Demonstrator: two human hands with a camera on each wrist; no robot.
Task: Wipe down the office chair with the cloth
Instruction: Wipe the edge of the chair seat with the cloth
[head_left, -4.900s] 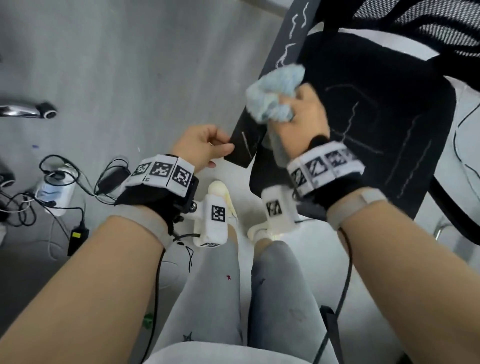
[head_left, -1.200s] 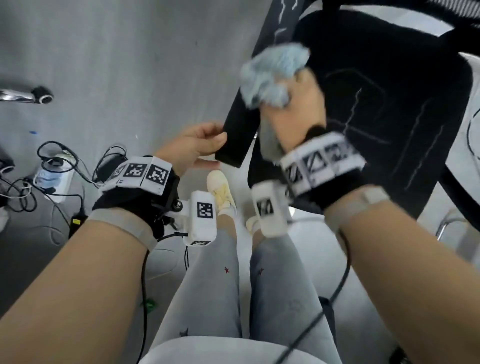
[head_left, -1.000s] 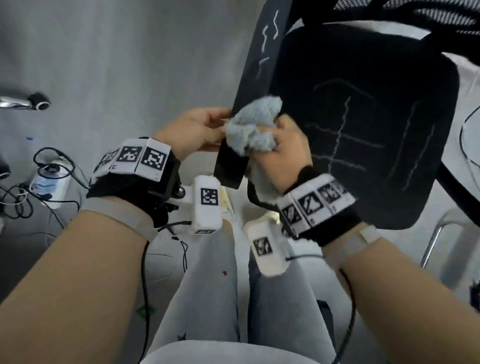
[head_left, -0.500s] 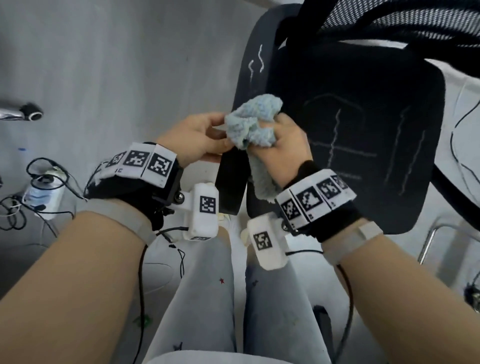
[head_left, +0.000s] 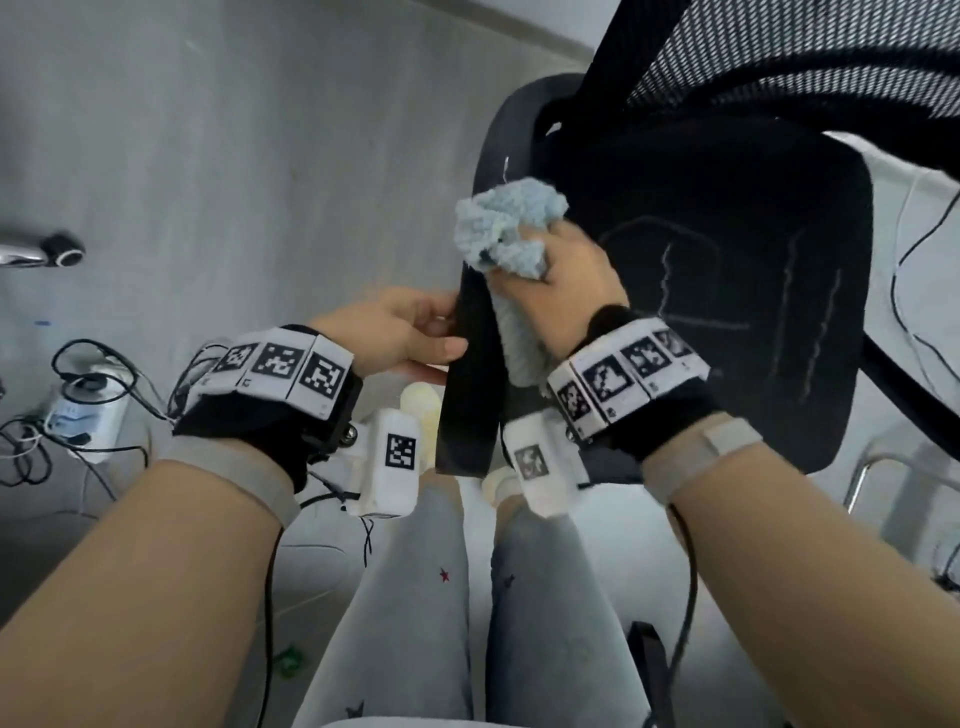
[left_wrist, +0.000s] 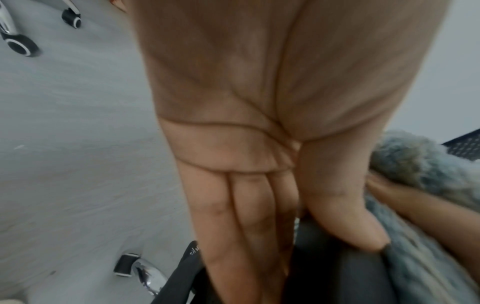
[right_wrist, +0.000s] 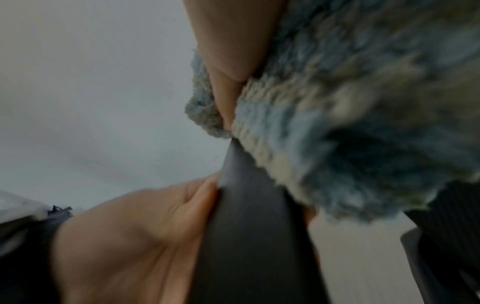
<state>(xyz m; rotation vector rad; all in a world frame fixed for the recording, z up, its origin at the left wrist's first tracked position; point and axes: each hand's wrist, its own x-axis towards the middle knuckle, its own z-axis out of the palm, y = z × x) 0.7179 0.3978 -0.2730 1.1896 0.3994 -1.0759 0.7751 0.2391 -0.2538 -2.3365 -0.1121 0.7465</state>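
A black office chair fills the upper right of the head view, with its seat (head_left: 727, 312) and mesh backrest (head_left: 779, 52). My left hand (head_left: 410, 338) grips the chair's black armrest (head_left: 472, 405) from the left, thumb on top and fingers underneath (left_wrist: 246, 226). My right hand (head_left: 566, 291) holds a bunched light-blue fluffy cloth (head_left: 509, 228) and presses it on the armrest, just beyond my left hand. The right wrist view shows the cloth (right_wrist: 363, 123) against the armrest (right_wrist: 254, 236), beside my left hand (right_wrist: 155, 226).
A chrome chair leg with a caster (head_left: 57, 249) lies at the far left on the grey floor. A power strip with tangled cables (head_left: 88, 415) is at the left. My legs in grey trousers (head_left: 405, 597) are below. A chrome frame (head_left: 872, 467) stands at the right.
My right hand has slid the cloth farther up the armrest, away from my left hand. One second ago it had come down close to that hand. The left hand keeps its hold.
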